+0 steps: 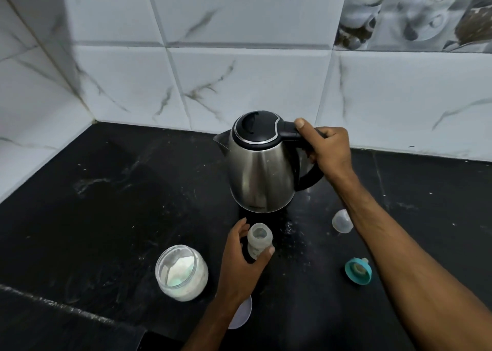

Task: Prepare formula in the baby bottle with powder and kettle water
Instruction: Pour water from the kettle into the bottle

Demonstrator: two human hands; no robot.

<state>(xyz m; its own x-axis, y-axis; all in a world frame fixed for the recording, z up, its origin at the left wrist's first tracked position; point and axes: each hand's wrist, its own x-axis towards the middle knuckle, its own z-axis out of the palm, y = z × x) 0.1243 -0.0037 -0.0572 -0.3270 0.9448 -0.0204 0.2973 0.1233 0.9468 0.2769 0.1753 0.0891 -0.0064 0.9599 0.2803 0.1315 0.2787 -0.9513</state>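
A steel kettle [259,164] with a black lid stands upright near the back of the black counter, spout pointing left. My right hand [328,148] is closed around its black handle, thumb on top. In front of it the clear baby bottle [259,240] stands uncapped and upright. My left hand [241,262] wraps its lower part, thumb on the right side. An open glass jar of white powder [182,272] sits to the left of the bottle.
The teal bottle ring with its teat [358,270] lies to the right, under my right forearm. A clear bottle cap [342,220] rests behind it. A white lid [241,314] shows beneath my left wrist. Tiled walls close off the back and left of the counter [106,204].
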